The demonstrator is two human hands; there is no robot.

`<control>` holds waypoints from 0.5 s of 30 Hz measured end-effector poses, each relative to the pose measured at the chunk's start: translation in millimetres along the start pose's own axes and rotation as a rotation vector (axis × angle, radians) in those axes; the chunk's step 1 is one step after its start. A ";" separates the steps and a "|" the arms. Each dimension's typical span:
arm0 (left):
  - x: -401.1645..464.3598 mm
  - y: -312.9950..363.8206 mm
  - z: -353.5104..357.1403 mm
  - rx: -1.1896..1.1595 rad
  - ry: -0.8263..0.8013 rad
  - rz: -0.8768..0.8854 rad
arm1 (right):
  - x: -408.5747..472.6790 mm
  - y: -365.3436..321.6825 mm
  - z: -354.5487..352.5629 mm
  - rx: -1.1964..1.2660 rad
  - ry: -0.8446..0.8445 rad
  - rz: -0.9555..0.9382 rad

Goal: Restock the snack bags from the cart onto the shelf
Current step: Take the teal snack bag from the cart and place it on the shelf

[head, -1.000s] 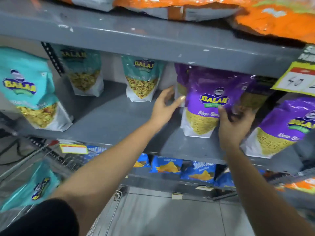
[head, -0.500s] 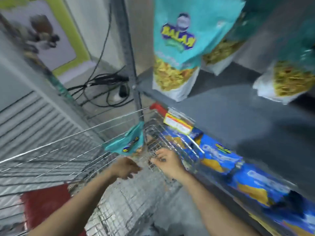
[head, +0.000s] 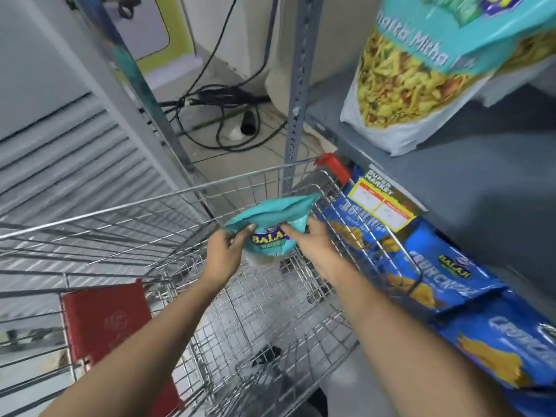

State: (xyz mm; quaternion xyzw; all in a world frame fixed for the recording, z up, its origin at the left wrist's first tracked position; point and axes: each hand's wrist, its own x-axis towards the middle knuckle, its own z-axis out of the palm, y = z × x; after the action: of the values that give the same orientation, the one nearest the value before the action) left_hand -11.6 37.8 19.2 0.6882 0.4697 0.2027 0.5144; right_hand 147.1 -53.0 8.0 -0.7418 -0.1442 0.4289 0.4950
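Now both hands hold one teal snack bag [head: 272,218] over the wire cart [head: 168,203].

Left hand [head: 224,254] has its grip closed on the bag's lower left edge, thumb on the front by the logo; right hand [head: 313,242] pinches the bag's right side, fingers curled onto its face. The bag is tilted, top edge pointing toward the cart's far corner, held above the cart's mesh floor near the far end. A red panel [head: 111,323] sits on the cart's near end. Just right of the cart, blue chip bags [head: 445,275] line the lower shelf, with a price tag [head: 382,206] above them. Another teal bag [head: 421,73] stands upright on the grey shelf [head: 481,182] above. Black cables [head: 222,112] lie on the floor beyond.
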 end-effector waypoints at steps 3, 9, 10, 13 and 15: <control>-27.9 56.4 -12.9 -0.146 -0.018 0.068 | -56.8 -25.4 -14.0 0.108 0.130 -0.153; -90.3 209.5 -15.8 -0.263 -0.218 0.427 | -189.4 -102.9 -84.5 0.369 0.380 -0.458; -96.0 234.1 -10.8 -0.246 -0.242 0.474 | -207.1 -116.5 -101.7 0.392 0.411 -0.493; -100.9 298.3 16.1 -0.209 -0.330 0.568 | -242.1 -151.0 -153.1 0.446 0.531 -0.564; -101.5 337.7 40.8 -0.198 -0.369 0.625 | -253.7 -169.3 -188.9 0.419 0.619 -0.621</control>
State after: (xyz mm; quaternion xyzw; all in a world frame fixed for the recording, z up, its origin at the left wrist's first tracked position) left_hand 119.0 -80.0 327.5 0.7701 0.1146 0.2668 0.5680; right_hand 180.2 -251.0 305.4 -0.6409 -0.1152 0.0402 0.7578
